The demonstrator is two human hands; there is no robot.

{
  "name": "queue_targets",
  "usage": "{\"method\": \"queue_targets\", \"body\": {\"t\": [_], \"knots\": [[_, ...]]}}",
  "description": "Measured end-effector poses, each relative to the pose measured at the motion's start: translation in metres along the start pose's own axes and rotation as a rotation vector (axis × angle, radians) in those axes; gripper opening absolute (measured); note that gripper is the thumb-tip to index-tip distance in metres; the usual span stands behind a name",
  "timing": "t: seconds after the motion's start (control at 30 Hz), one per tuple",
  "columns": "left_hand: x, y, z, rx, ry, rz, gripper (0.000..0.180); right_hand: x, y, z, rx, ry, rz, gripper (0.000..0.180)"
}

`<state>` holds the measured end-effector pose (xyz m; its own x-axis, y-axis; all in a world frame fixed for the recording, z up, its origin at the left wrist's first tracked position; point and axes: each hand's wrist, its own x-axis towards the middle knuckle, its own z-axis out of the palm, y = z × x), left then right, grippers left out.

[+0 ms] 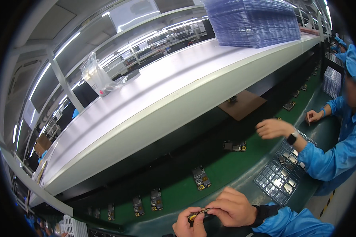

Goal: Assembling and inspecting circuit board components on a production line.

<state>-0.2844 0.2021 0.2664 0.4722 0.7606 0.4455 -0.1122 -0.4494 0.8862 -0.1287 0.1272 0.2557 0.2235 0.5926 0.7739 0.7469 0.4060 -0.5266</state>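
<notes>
A small dark circuit board (193, 217) with a yellow ring is held up near the bottom middle of the head view. My left hand (186, 227) pinches it between thumb and fingers. From the right, my right hand (234, 208) is closed, its thumb and fingertips gripping the board's far edge; whether a smaller part sits under them is hidden. Just beyond my hands, another circuit board (201, 178) lies flat on the green conveyor belt (178, 189). Beside my right forearm sits a clear tray (271, 179) with small metal pieces in its pockets.
A co-worker's hand (273, 129) reaches over the belt at right. Several boards, including one (156, 199) at left, line the belt. A white shelf (154, 98) overhangs it, bearing stacked clear trays (257, 25) and a bagged container (95, 79). A brown sheet (243, 106) lies beneath.
</notes>
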Motion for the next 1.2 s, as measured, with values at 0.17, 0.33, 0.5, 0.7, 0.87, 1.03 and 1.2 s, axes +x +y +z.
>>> {"method": "queue_targets", "body": {"t": [0.17, 0.33, 0.5, 0.7, 0.87, 1.03, 1.2], "knots": [[0.005, 0.005, -0.006, -0.028, 0.012, -0.087, 0.019, 0.010, 0.000, -0.006, 0.121, -0.158, 0.128, 0.021], [0.006, 0.004, -0.005, -0.007, -0.154, -0.101, 0.024, 0.011, 0.009, -0.024, 0.244, -0.304, 0.274, 0.024], [0.008, -0.005, -0.012, -0.013, -0.168, -0.075, 0.027, 0.003, 0.006, -0.013, 0.240, -0.252, 0.252, 0.023], [0.016, 0.004, -0.018, -0.130, -0.186, -0.174, 0.032, 0.010, 0.007, -0.020, 0.313, -0.354, 0.274, 0.023], [0.032, -0.020, -0.047, 0.248, -0.574, -0.026, 0.048, 0.010, 0.027, -0.009, 0.319, -0.832, 0.448, 0.025], [0.052, -0.081, -0.067, 0.063, -0.594, -0.442, 0.048, -0.042, 0.082, 0.066, 0.752, -1.006, 0.728, 0.022], [0.058, -0.117, -0.098, 0.733, -0.089, -0.335, 0.054, -0.067, 0.125, 0.124, 0.979, -0.278, 1.189, 0.022]]}}
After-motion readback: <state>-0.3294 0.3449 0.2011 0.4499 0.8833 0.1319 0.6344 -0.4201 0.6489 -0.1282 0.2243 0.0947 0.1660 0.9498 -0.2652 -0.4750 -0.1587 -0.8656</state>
